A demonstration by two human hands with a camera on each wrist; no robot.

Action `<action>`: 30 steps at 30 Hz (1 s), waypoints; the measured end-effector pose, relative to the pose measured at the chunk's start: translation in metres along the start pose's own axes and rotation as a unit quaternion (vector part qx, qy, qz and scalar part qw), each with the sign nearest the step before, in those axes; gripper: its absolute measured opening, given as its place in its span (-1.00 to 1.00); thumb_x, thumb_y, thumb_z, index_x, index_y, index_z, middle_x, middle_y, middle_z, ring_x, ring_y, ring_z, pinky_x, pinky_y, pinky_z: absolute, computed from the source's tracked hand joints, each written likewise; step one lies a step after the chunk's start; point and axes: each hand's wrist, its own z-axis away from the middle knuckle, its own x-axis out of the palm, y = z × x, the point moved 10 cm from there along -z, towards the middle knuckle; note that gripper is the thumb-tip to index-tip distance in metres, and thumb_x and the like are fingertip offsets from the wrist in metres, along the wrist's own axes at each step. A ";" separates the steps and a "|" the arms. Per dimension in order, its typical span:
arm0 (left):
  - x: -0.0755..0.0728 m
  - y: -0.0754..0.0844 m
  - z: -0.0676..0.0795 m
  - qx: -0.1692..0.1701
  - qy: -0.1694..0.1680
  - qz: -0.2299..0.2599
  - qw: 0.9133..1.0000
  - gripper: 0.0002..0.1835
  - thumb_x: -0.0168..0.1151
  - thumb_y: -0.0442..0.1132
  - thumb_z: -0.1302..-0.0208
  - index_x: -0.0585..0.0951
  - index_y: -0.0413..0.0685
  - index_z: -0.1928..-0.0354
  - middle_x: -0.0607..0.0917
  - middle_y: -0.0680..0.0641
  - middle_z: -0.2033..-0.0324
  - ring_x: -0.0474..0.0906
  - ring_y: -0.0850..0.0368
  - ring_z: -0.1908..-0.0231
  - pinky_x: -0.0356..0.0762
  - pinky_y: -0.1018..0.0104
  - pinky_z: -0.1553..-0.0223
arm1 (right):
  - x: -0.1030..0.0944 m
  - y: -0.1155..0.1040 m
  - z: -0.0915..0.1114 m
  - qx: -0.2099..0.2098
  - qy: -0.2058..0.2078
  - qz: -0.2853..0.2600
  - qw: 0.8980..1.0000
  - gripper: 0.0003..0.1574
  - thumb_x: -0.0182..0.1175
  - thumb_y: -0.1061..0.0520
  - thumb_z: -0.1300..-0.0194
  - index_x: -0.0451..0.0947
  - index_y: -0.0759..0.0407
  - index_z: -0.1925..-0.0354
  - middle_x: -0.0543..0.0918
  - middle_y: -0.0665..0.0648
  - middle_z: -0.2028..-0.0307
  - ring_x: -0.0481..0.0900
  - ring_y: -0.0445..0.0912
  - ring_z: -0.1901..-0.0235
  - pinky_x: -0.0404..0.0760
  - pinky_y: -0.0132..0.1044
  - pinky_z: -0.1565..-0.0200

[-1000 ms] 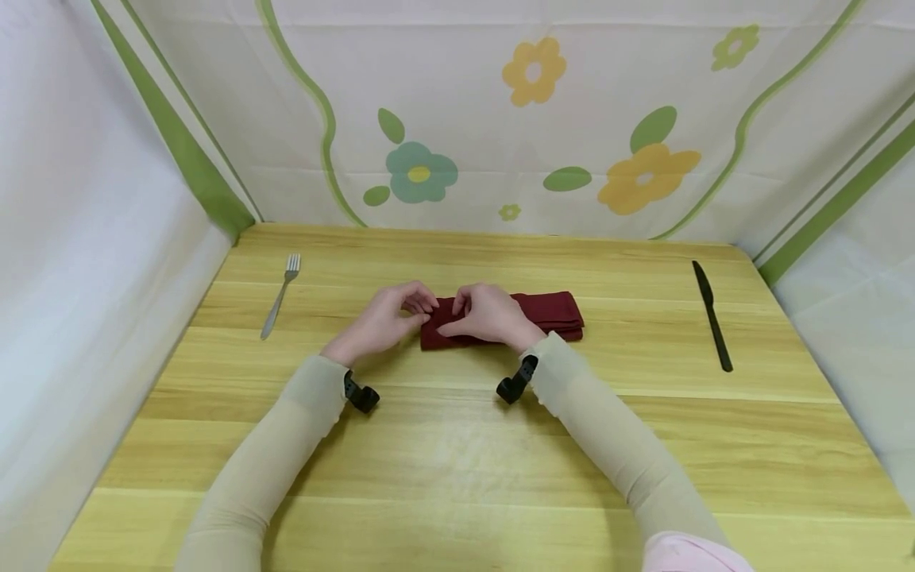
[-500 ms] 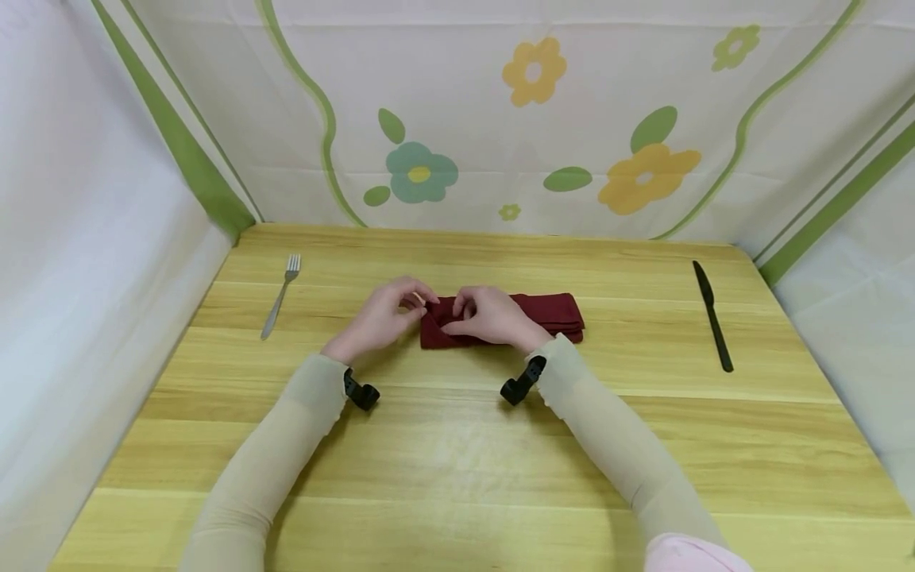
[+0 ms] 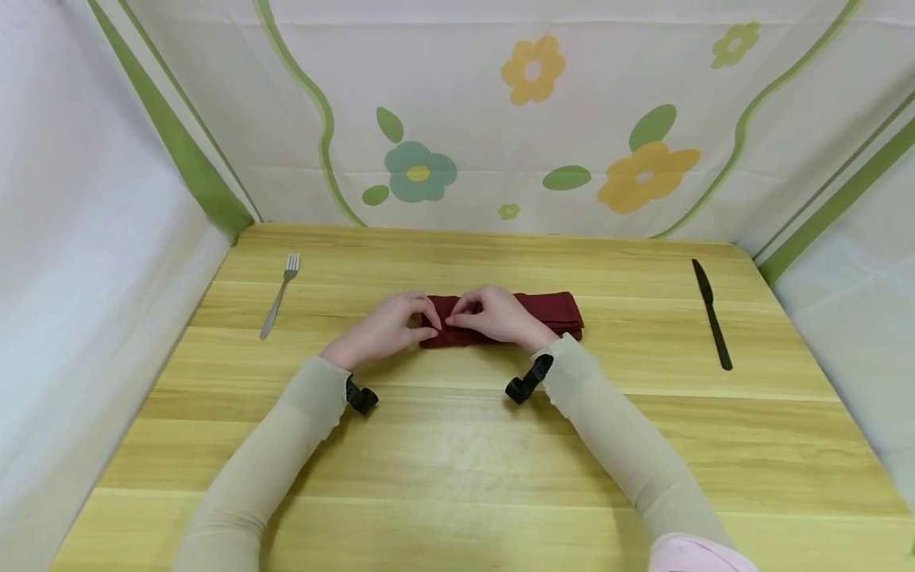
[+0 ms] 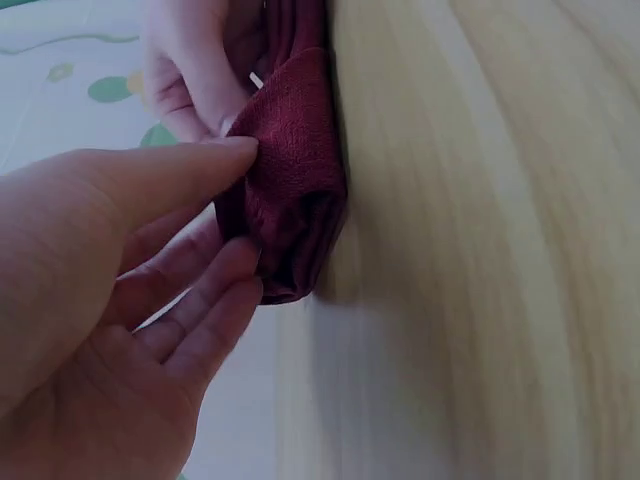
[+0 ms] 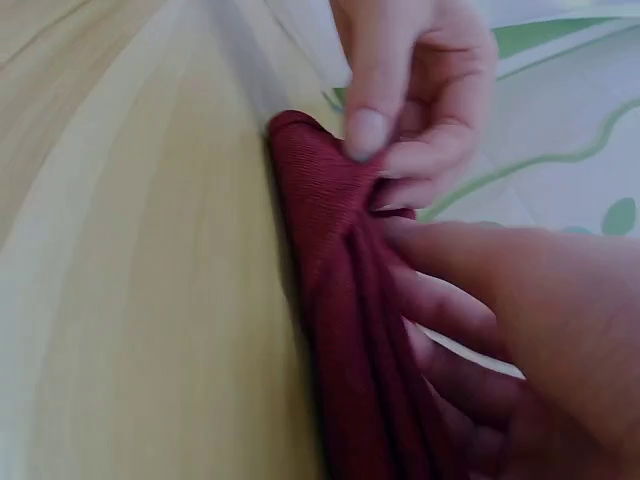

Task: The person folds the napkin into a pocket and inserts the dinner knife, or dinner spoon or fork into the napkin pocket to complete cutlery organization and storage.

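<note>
A dark red cloth napkin, folded into a long strip, lies across the middle of the table. At its left end my left hand pinches the edge of a folded-over corner between thumb and fingers. Close beside it, my right hand has thumb and index finger together on the layers. In the left wrist view the corner of the napkin is turned slantwise, and the rolled layers show at the end. The right wrist view shows the diagonal fold of the napkin, with the right fingertips partly hidden behind the cloth.
A silver fork lies on the left of the wooden table. Over on the right is a black knife. White curtains printed with flowers stand behind the table and at both sides.
The left hand has come toward the near edge, bringing the napkin's left corner over. The right fingertips have drawn together and shifted slightly away from the near edge. Fork and knife are unmoved.
</note>
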 end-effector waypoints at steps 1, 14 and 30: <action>-0.001 0.000 0.001 -0.001 0.003 0.009 1.000 -0.96 0.39 -0.33 -0.35 0.73 -0.06 0.20 0.66 0.07 0.21 0.57 0.12 0.16 0.54 0.18 0.06 | -0.001 0.001 -0.001 0.008 0.013 0.012 1.000 -0.79 0.38 -0.12 -0.34 0.76 -0.05 0.29 0.71 -0.08 0.34 0.58 -0.12 0.38 0.54 -0.24 0.29; -0.009 0.002 0.006 0.006 0.017 0.053 0.998 -0.93 0.40 -0.33 -0.33 0.74 0.02 0.25 0.66 0.14 0.20 0.58 0.15 0.09 0.54 0.10 -0.02 | -0.006 0.008 -0.011 0.083 0.045 0.061 0.994 -0.52 0.46 -0.32 -0.17 0.66 0.01 0.51 0.60 -0.02 0.60 0.49 -0.10 0.54 0.43 -0.27 0.45; -0.004 -0.008 -0.017 -0.034 0.036 -0.010 0.999 -0.90 0.41 -0.40 -0.30 0.71 -0.12 0.19 0.58 -0.06 0.24 0.54 0.03 0.20 0.55 0.18 0.13 | -0.009 0.006 0.013 -0.005 -0.034 -0.012 0.999 -0.79 0.43 0.03 -0.33 0.75 0.06 0.11 0.70 0.01 0.31 0.61 -0.09 0.32 0.60 -0.17 0.23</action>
